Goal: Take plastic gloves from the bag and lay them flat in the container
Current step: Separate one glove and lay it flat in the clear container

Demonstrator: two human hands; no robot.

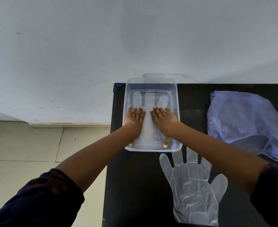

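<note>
Pressing down on a clear plastic glove inside the transparent container, both palms hold it flat against the bottom: the left hand and right hand lie with fingers straight, gripping nothing. So one glove looks nearly placed. A second glove lies spread on the black table just in front of the container, yet to go in. The bluish bag sits off to the right; what remains inside I cannot tell.

Black table against a pale wall; clear lid behind, leaning at the wall; beige tiled floor to the left; skirting.
</note>
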